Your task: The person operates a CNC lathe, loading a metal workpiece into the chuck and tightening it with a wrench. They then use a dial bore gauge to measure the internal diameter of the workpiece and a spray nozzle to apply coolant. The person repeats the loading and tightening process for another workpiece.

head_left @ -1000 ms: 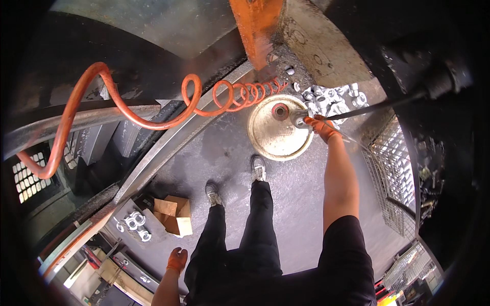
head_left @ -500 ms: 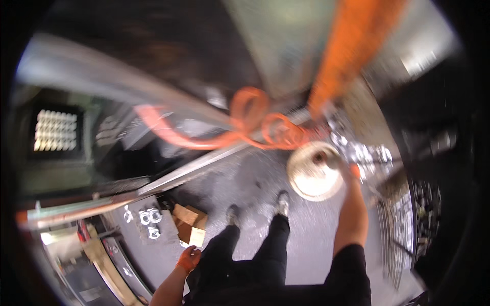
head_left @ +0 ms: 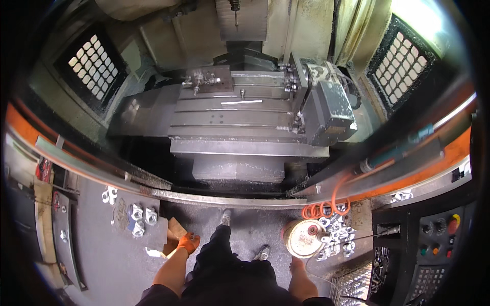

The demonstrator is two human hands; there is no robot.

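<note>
My left hand (head_left: pixel 189 243), in an orange glove, hangs by my left thigh above an open cardboard box (head_left: pixel 174 228). Its fingers are curled, and whatever is in them is too small to make out. Low at my right side is my right hand (head_left: pixel 296 264), near a pale round bucket lid (head_left: pixel 301 244); its fingers do not show clearly. A small reddish ring-shaped piece (head_left: pixel 312 231) sits on the lid. Shiny metal fittings (head_left: pixel 337 232) are heaped beside it. In front is a machine's slotted metal table (head_left: pixel 235 105), carrying a clamped fixture (head_left: pixel 201 80).
An orange coiled hose (head_left: pixel 326 206) hangs at the right of the machine's front sill (head_left: pixel 224 200). A control panel (head_left: pixel 439 245) stands far right, above a wire basket (head_left: pixel 352 283). More metal fittings (head_left: pixel 138 219) lie at left. A pointed tool (head_left: pixel 236 20) hangs above the table.
My view has swung to face the machine's inside, which now shows sharply. My right arm has drawn back from over the bucket to my side. My left hand remains by the box.
</note>
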